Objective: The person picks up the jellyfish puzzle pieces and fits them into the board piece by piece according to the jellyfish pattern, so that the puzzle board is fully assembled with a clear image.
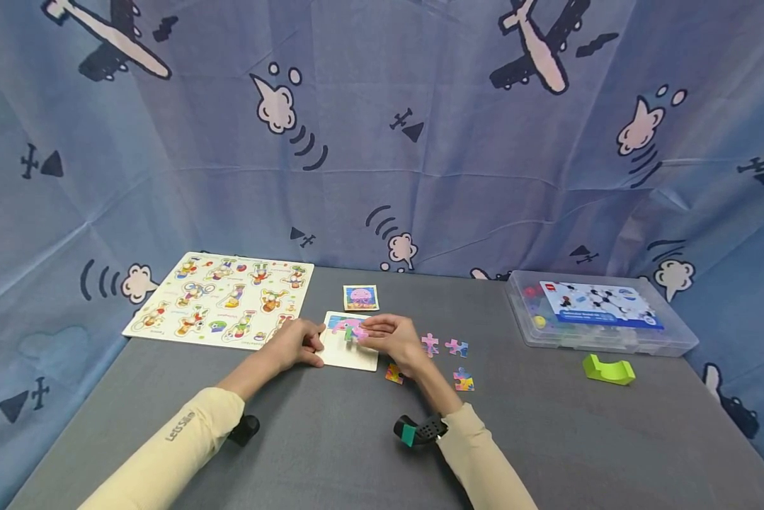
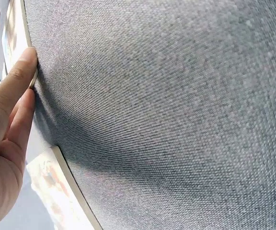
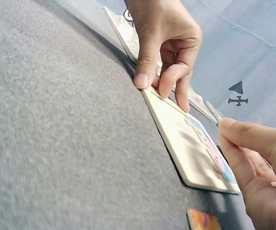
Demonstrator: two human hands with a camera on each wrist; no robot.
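A small cream puzzle board (image 1: 346, 358) lies on the grey table, with pink and blue pieces set along its far side. My left hand (image 1: 295, 343) holds the board by its left edge, thumb at the near corner (image 3: 145, 88). Over the board, my right hand (image 1: 394, 341) pinches a jigsaw piece (image 3: 214, 112) between thumb and fingers, tilted and above the surface. Loose pieces lie to the right: two pink ones (image 1: 430, 345), a yellow and blue one (image 1: 464, 380), and an orange one (image 1: 394, 373) partly behind the right hand.
Behind the board lies a small picture card (image 1: 360, 298) with a pink figure. A large illustrated board (image 1: 229, 301) is at left. To the right stand a clear plastic case (image 1: 601, 312) and a green curved block (image 1: 609, 370). A blue patterned cloth (image 1: 382, 142) hangs behind.
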